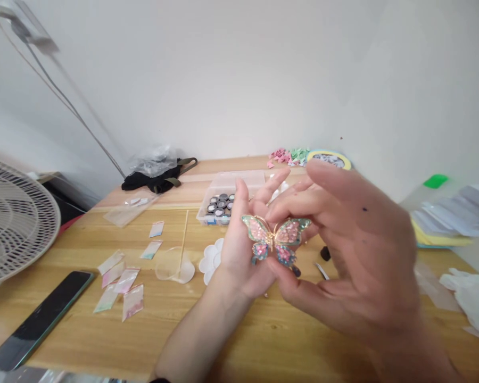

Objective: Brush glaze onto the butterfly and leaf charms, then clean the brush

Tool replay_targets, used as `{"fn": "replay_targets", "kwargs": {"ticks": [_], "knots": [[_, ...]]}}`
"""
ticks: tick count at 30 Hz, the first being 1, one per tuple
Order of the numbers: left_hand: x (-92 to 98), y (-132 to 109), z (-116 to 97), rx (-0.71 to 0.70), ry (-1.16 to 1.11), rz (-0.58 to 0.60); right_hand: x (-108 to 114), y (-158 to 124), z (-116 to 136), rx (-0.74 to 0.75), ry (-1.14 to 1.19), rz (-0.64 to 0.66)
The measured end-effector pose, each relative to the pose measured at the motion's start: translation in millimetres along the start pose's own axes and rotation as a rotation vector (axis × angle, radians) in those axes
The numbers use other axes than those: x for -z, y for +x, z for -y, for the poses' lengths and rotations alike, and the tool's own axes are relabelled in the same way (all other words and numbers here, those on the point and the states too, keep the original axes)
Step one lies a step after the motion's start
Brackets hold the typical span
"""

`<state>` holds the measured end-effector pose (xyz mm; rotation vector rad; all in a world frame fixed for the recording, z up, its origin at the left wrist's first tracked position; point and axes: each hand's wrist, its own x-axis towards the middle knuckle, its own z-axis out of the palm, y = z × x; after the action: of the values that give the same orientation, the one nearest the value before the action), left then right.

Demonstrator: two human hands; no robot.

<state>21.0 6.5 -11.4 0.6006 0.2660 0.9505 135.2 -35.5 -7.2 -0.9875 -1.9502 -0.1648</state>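
A gold-framed butterfly ornament (274,238), set with pink and green sparkling stones, sits in the middle of the view. My left hand (239,250) is raised behind it, palm up and fingers spread. My right hand (355,250), blurred and close to the camera, curves over it, with the thumb below the ornament and the index finger above. The ornament seems pinched between them. I cannot tell whether it also rests on my left palm. Its lower edge hides part of my left hand.
A wooden table holds small clear packets, a phone, a white flower-shaped palette, a thin stick, and a clear box of round tins. Coloured paper pieces and a yellow-rimmed roll lie at the back. A fan stands at left, papers and white plastic at right.
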Motion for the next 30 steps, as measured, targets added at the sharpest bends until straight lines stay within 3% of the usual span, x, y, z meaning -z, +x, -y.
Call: {"fn": "replay_targets", "kwargs": {"ticks": [10, 20, 26, 30], "knots": [[-1.3, -2.7, -0.4, -0.007, 0.012, -0.032, -4.7, -6.2, -2.2, -0.041, 0.189, -0.016], [-5.4, -5.1, -0.6, -0.029, -0.028, -0.074, -0.6, -0.2, 1.7, -0.009, -0.154, -0.055], [-5.6, -9.9, -3.6, -0.031, -0.072, -0.026, 0.4, -1.5, 1.0, -0.006, -0.105, -0.041], [-3.0, -9.6, -3.9, -0.040, -0.122, 0.018, 2.0, 2.5, 4.4, -0.023, -0.201, -0.013]]}}
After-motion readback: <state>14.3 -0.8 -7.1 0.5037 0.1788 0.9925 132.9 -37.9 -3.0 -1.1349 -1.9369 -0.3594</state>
